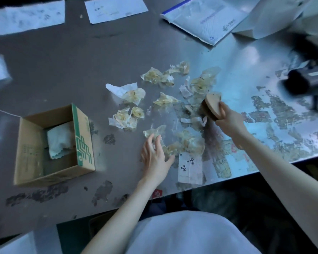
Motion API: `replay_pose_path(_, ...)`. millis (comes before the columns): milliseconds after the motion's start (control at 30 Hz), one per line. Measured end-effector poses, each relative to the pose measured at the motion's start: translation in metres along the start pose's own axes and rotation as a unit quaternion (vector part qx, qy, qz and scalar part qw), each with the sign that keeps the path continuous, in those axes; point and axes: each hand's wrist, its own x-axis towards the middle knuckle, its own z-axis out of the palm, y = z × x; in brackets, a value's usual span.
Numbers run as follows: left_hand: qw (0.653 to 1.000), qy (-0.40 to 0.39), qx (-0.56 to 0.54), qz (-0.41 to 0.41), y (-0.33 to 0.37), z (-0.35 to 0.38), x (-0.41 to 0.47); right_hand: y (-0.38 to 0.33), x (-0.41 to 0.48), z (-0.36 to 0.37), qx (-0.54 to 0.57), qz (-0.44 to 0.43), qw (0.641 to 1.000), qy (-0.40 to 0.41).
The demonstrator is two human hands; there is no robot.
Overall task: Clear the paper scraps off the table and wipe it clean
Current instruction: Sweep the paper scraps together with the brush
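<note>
1. A grey metal table (81,74) fills most of the view, seen from above by a person standing at its near edge. Its surface is stained, with patches of stuck-on paper residue (275,110) spread across the right side.

2. Crumpled paper scraps (154,76), yellowish and white, lie scattered in the middle of the table, between the two hands and beyond them.

3. The left hand (155,154) rests flat on the table with fingers spread open. Its fingertips touch a scrap (154,130) at the near edge of the pile. It grips nothing.

4. The right hand (226,120) is closed around a wooden-backed brush (212,105), holding it tilted against the table at the right side of the scraps.

5. Just beside the left hand, toward the right, a flat paper slip (190,169) with handwritten marks lies near the table's edge.

6. An open cardboard box (83,142) with green printing sits on the table to the left, well apart from the scraps. A pale folded cloth (60,140) lies inside it.

7. At the far edge lie white sheets of paper (116,8) and a large padded envelope (206,17).

8. A dark, blurred object (305,79) stands at the far right; I cannot tell what it is.

9. The person's light-coloured top (187,235) shows at the bottom of the view.
</note>
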Motion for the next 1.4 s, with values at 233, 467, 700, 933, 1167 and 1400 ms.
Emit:
replay_pose_path(233,1.000,0.001,-0.018,0.022,-0.003,0.000,-0.004,-0.014,-0.035,0.036,0.007,-0.063,0.995,-0.073)
replay_pose_path(467,0.999,-0.023,0.003,0.025,0.000,0.006,-0.007,-0.022,-0.048,0.042,-0.001,-0.126,0.985,-0.114)
replay_pose_path(700,0.998,-0.033,-0.009,0.060,-0.001,0.006,-0.008,0.010,-0.057,0.017,0.126,-0.005,0.991,-0.044)
replay_pose_path(933,0.988,-0.070,0.072,0.120,-0.007,0.007,-0.018,0.039,-0.089,0.023,0.112,0.028,0.992,-0.052)
replay_pose_path(1167,0.992,-0.047,0.066,0.098,-0.005,0.006,-0.014,0.021,-0.111,0.057,0.168,0.003,0.984,-0.064)
replay_pose_path(1400,0.995,-0.016,0.063,0.077,-0.008,0.001,-0.011,-0.012,-0.108,0.082,0.176,-0.031,0.977,-0.111)
